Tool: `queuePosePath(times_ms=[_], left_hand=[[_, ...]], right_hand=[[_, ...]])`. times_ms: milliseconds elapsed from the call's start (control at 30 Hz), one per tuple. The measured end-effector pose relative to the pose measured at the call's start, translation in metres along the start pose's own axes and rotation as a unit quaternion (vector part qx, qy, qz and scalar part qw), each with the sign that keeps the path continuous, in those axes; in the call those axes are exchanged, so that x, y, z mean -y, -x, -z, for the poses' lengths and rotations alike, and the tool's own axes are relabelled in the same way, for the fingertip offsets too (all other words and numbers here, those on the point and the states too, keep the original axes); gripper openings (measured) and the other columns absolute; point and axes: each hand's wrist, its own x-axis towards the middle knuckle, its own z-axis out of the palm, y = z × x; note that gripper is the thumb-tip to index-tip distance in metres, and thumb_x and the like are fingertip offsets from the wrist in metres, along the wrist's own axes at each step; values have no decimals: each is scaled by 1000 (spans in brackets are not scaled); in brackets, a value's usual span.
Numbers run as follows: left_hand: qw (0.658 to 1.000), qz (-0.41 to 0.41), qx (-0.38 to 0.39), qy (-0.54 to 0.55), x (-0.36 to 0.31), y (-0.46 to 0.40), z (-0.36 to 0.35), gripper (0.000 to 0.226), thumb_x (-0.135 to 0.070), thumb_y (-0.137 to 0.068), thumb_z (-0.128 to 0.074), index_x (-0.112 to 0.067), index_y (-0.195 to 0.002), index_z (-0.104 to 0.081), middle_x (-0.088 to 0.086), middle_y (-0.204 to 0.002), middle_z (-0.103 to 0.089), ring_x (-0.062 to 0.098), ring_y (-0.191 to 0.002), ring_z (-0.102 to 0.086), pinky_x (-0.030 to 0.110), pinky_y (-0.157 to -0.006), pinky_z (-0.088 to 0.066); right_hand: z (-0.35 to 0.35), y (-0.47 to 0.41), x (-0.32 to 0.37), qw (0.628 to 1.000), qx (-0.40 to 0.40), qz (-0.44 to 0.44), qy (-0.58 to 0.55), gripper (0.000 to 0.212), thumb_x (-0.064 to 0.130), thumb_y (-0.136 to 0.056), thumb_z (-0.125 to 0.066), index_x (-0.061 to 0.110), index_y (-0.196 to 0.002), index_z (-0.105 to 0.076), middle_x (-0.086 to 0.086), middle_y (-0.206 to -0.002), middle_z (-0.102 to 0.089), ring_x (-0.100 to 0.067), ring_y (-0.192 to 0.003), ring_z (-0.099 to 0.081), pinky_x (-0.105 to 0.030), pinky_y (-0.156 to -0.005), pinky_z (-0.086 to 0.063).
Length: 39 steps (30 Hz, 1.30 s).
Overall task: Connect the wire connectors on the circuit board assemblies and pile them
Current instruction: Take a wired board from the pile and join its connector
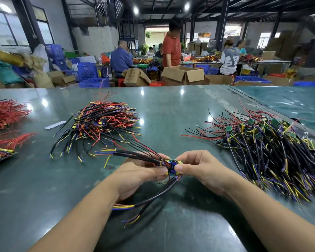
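a: how many heaps of wire lie on the worktop point(171, 113)?

b: two big ones. a loose wire pile point(100, 124) of black, red, yellow and blue leads at about eleven o'clock from the hands, and a pile of board assemblies point(265, 142) at two o'clock, with small green boards among its black cables. at nine o'clock, by the left edge, there are red wire bundles point(5, 113); i count at least two clumps, the lower one partly cut off by the frame.

a: and what is being held?

b: one circuit board assembly point(172, 165), small and green with blue and yellow parts, up off the worktop, between the two hands at the centre. several black cables fan out from it toward ten o'clock, and two more hang toward seven o'clock, their yellow and blue ends near the left forearm.

a: the hands?

b: the left hand point(142, 171) is curled round the board's left side and the cable roots, thumb on top. the right hand point(198, 166) pinches the board's right end between thumb and fingers. both are clamped on it, knuckles nearly meeting, both forearms reaching in from six o'clock.

a: anything else?

b: one white paper strip point(55, 124) at ten o'clock, beside the loose pile.
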Motion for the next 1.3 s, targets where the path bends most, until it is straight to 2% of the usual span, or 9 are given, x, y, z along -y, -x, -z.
queuePosePath(times_ms=[67,200,333,467,767,833,900,1033,1300], left_hand=[[1000,0,-2,-4,2,0,0,25,11,-75,-63,-5,-94,-67,7,-86,-72,16,-81,-69,24,-72,-56],[1000,-6,23,-9,3,-1,3,30,1,-66,-67,-4,-96,-67,9,-88,-72,18,-83,-68,26,-74,-56],[999,-9,31,-22,5,-2,5,26,9,-73,-64,-8,-93,-68,7,-87,-73,17,-83,-68,29,-78,-57],[999,-15,36,-19,6,-4,6,33,-5,-63,-70,-8,-96,-68,11,-92,-71,20,-88,-67,28,-77,-55],[998,-29,54,-24,6,-5,8,24,-8,-64,-70,-20,-84,-77,2,-89,-74,14,-86,-69,26,-75,-55],[998,-32,56,-25,6,-6,8,24,-8,-64,-70,-19,-84,-77,3,-89,-74,14,-86,-69,26,-75,-55],[998,-33,56,-20,6,-5,7,24,-8,-64,-70,-15,-86,-76,4,-90,-73,16,-87,-69,26,-73,-55],[999,-33,39,-13,7,-7,5,30,-6,-63,-68,-10,-93,-68,3,-86,-73,14,-84,-69,25,-72,-56],[999,-36,32,-8,7,-7,4,28,-4,-63,-67,-10,-91,-69,2,-82,-73,12,-78,-69,23,-69,-56]], right_hand=[[0,0,0,1000,2,3,4,14,11,-69,-72,5,-81,-71,-10,-79,-72,-14,-70,-64,-20,-70,-50],[1,2,1,1000,15,8,13,11,6,-70,-77,8,-79,-71,-8,-78,-72,-13,-69,-64,-19,-70,-50],[2,4,3,999,13,10,33,12,7,-69,-79,9,-78,-71,-7,-78,-72,-12,-70,-64,-18,-70,-50],[1,3,4,999,2,12,42,12,11,-68,-72,8,-79,-69,-6,-78,-72,-12,-70,-63,-18,-72,-50],[0,2,3,999,0,10,39,12,12,-68,-73,8,-79,-70,-6,-77,-72,-12,-70,-63,-18,-71,-50],[0,2,3,999,4,10,39,10,9,-70,-78,11,-77,-72,-6,-77,-72,-11,-69,-64,-18,-71,-50],[1,2,3,999,8,5,36,6,10,-71,-75,12,-76,-74,-6,-78,-72,-12,-70,-64,-18,-71,-50],[4,1,5,1000,11,-6,13,11,15,-68,-78,12,-78,-75,-8,-80,-72,-14,-72,-65,-22,-72,-52],[4,-1,7,1000,13,-4,22,13,18,-65,-73,11,-77,-75,-7,-78,-72,-13,-70,-64,-21,-68,-50]])
